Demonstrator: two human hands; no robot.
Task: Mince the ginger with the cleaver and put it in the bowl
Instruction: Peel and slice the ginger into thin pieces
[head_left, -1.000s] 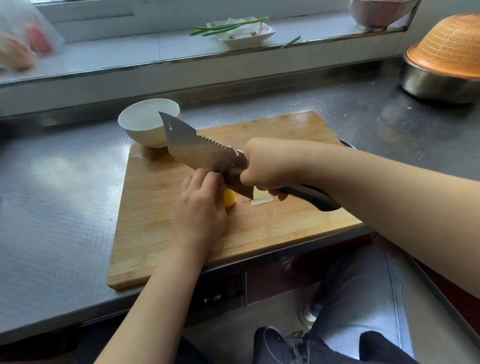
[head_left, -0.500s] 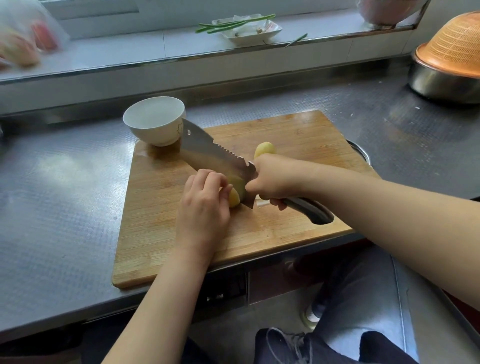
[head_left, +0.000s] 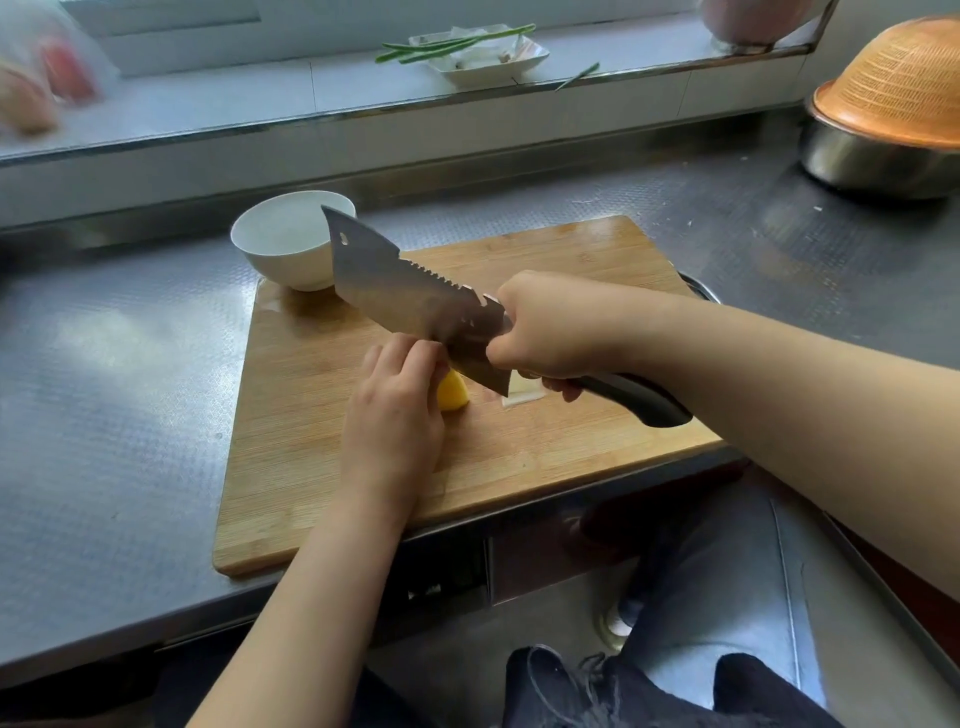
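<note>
— Pictured on the steel counter (head_left: 130, 415)?
— Set square at the front edge, a wooden cutting board (head_left: 322, 457), probably for close reach while seated.

— And standing on it?
— At the far left corner, partly off the wood, a white bowl (head_left: 283, 244), seemingly parked within easy reach for the mince, yet clear of the chopping. Looked empty, though washed out by glare.

— Above the board?
— Raised and tilted, tip toward the bowl, the cleaver (head_left: 410, 296), notched spine uppermost, heel lowest and just over the ginger. Judged mid-chop, lifted between strokes.

— Held how?
— Wrapped tight by the right hand (head_left: 550, 327) around the dark handle, right up against the blade, likely for control.

— Across from it?
— Curled down on the board, the left hand (head_left: 395, 410), fingertips tucked and pinning the ginger (head_left: 453, 392), knuckles near the flat of the blade; apparently kept bent for safety.

— Ginger's whereabouts?
— On the board, yellow end poking out beside the left fingers. Just to its right, under the right hand, a pale cut sliver (head_left: 522, 393). Nothing seen minced yet.
</note>
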